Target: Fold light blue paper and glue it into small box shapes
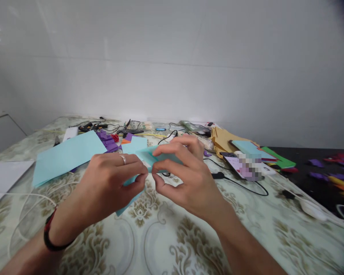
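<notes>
Between my hands is a small folded piece of light-blue paper (146,156), raised above the patterned tablecloth. My left hand (116,173) pinches its left part between thumb and fingers. My right hand (186,168) grips its right part near the fold, thumb and forefinger almost meeting. Part of the paper is hidden behind my fingers. Below my left hand a strip of light-blue paper (129,204) shows; I cannot tell whether it joins the folded piece. Behind them lies another light-blue sheet (137,143).
Large light-blue sheets (71,156) and purple folded pieces (107,141) lie at the left. A phone (237,166) and brown envelopes (225,137) are at the right. Black cables (246,183) and a white cable (28,194) cross the tablecloth (149,244). A wall stands behind.
</notes>
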Demonstrator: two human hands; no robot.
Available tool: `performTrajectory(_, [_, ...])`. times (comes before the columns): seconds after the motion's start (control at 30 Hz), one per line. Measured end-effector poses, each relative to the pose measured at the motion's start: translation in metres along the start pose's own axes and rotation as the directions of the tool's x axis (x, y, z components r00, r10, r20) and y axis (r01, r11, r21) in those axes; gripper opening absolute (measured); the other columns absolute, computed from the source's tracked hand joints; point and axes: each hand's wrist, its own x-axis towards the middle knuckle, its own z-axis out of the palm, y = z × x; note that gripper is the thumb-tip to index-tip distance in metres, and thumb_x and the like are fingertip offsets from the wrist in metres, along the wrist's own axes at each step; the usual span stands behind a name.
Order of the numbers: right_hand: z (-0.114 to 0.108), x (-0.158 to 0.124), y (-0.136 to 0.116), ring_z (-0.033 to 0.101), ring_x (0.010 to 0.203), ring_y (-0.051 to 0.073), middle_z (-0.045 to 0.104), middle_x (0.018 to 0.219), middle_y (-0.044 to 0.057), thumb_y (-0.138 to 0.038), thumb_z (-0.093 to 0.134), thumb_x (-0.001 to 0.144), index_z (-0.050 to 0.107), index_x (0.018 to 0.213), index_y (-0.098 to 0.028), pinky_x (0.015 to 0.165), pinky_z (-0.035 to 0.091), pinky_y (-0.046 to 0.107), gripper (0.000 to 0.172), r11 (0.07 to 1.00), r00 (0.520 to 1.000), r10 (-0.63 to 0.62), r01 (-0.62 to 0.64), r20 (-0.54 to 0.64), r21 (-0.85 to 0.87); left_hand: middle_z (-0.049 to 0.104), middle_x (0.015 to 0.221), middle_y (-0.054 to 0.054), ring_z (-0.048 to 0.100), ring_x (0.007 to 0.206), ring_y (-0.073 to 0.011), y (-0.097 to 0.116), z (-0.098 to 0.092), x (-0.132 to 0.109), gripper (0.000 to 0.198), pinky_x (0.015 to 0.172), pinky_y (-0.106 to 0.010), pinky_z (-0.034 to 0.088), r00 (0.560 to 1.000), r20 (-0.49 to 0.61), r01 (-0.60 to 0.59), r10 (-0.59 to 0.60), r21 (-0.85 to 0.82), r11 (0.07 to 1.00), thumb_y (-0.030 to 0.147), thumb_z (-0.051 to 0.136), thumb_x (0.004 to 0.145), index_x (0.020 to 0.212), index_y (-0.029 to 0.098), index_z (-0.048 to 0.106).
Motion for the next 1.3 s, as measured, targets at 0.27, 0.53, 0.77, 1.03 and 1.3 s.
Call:
performTrajectory(0.27, [-0.008, 0.000, 0.003, 0.059, 0.101, 0.024, 0.074, 0.103, 0.004, -0.010, 0.070, 0.088, 0.066, 0.080, -0.022, 0.107, 0.040, 0.054, 0.015, 0.999, 0.999, -0.042, 0.042, -0.005, 0.004, 0.078, 0.081, 0.003, 0.070, 0.069, -0.0103, -0.005, -0.018, -0.001, 0.016, 0.065, -0.021, 0.050, 0.999, 0.048, 0.015, -0.011, -0.091, 0.996, 0.012, 0.062, 0.094, 0.084, 0.020, 0.071])
performTrajectory(0.53, [-0.016, 0.001, 0.008, 0.062, 0.101, 0.024, 0.073, 0.103, 0.005, -0.006, 0.065, 0.087, 0.061, 0.079, -0.022, 0.108, 0.041, 0.055, 0.018, 0.998, 0.999, -0.036, 0.036, 0.015, -0.042, 0.079, 0.080, 0.004, 0.068, 0.065, -0.0095, -0.018, -0.036, -0.004, 0.016, 0.061, -0.020, 0.049, 0.997, 0.066, 0.033, -0.030, -0.043, 0.999, 0.016, 0.062, 0.094, 0.086, 0.023, 0.074])
performTrajectory(0.77, [-0.039, 0.001, 0.018, 0.063, 0.098, 0.026, 0.071, 0.105, 0.005, -0.007, 0.064, 0.086, 0.062, 0.081, -0.025, 0.102, 0.044, 0.055, 0.019, 0.999, 1.000, 0.019, -0.020, -0.019, -0.050, 0.080, 0.078, 0.008, 0.071, 0.063, -0.0090, -0.042, -0.060, -0.010, 0.011, 0.062, -0.017, 0.049, 0.995, 0.010, 0.100, -0.102, 0.082, 0.992, 0.024, 0.068, 0.087, 0.082, 0.027, 0.078])
performTrajectory(1.03, [-0.043, 0.001, 0.012, 0.063, 0.103, 0.026, 0.066, 0.109, 0.008, -0.013, 0.064, 0.092, 0.066, 0.105, -0.025, 0.094, 0.049, 0.048, 0.018, 0.995, 0.997, 0.067, -0.065, -0.039, 0.070, 0.079, 0.079, 0.005, 0.072, 0.066, -0.0097, -0.043, -0.056, -0.005, 0.014, 0.062, -0.014, 0.054, 0.976, 0.163, 0.153, -0.141, -0.062, 0.986, 0.021, 0.066, 0.090, 0.082, 0.022, 0.076])
performTrajectory(1.3, [-0.021, -0.001, 0.006, 0.058, 0.104, 0.024, 0.071, 0.110, 0.006, -0.015, 0.066, 0.096, 0.069, 0.096, -0.024, 0.098, 0.045, 0.046, 0.008, 0.978, 0.989, 0.067, -0.091, 0.131, 0.186, 0.076, 0.075, 0.004, 0.071, 0.066, -0.0111, -0.027, -0.026, 0.000, 0.015, 0.064, -0.017, 0.055, 0.957, 0.239, 0.217, -0.162, -0.222, 0.951, 0.015, 0.064, 0.090, 0.084, 0.024, 0.074])
